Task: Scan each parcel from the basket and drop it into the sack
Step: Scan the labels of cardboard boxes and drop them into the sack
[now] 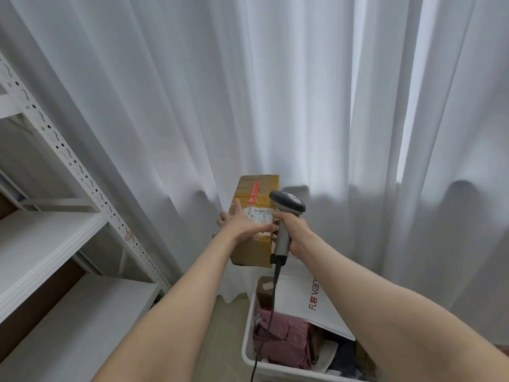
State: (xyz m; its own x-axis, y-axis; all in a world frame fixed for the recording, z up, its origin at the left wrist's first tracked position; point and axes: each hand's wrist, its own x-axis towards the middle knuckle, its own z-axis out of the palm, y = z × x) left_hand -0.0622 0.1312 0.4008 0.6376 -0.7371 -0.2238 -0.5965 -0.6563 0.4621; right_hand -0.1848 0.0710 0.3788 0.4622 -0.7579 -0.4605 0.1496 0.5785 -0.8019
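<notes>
1. Head view: grips cardboard parcel [254,193] in left hand [245,224], thumb and fingers clamped on it, raised above basket [248,351], label [261,216] turned up for reading.
2. Clenches right hand [297,234] round scanner [289,202], head just beside label, apparently aiming.
3. Leaves more parcels in basket; shows no sack.

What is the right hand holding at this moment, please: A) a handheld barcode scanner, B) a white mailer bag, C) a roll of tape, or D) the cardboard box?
A: the right hand grips the grey handle of the barcode scanner, whose head sits beside the label on the cardboard box, while the left hand holds that box up.
</notes>
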